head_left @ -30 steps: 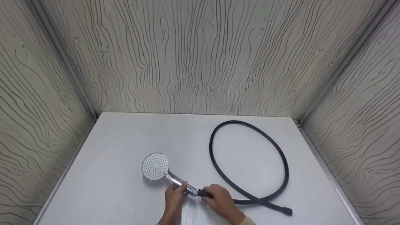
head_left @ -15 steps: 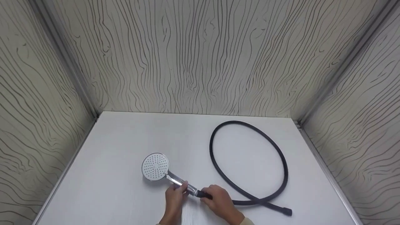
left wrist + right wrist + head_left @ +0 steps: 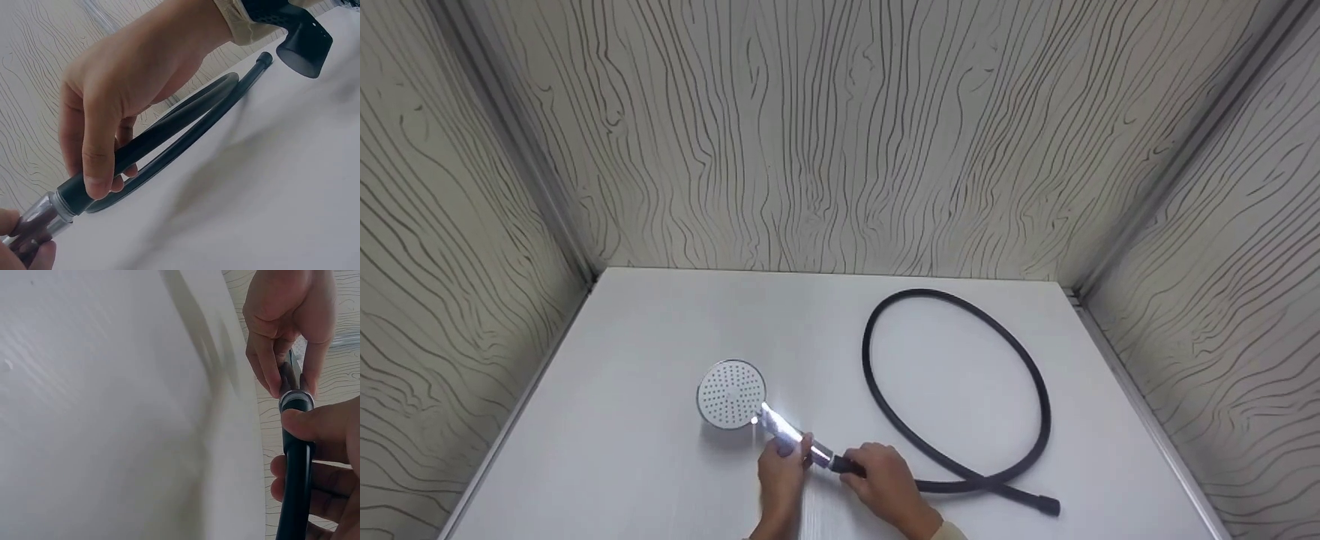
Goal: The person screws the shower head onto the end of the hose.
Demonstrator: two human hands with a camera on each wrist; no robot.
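A chrome shower head (image 3: 731, 394) with a round white dotted face lies at the left of the hands, its shiny handle slanting down to the right. My left hand (image 3: 781, 474) grips that handle near its lower end. Just to the right, my right hand (image 3: 883, 480) pinches the black end fitting (image 3: 74, 194) of a shower hose (image 3: 1046, 401). In the right wrist view the fitting sits against the handle's end, a narrow threaded silver ring (image 3: 296, 395) showing between them. The hose runs on under the right palm and loops behind it.
The hose's free end (image 3: 1048, 505) rests at the lower right of the white table (image 3: 660, 315). Wood-patterned panels (image 3: 825, 135) rise at the back and both sides. A black wrist mount (image 3: 306, 48) shows at the right sleeve.
The shower head has tipped slightly and shifted a little up and left, its handle now catching bright light. The gap between handle and hose fitting has narrowed since the earliest frame.
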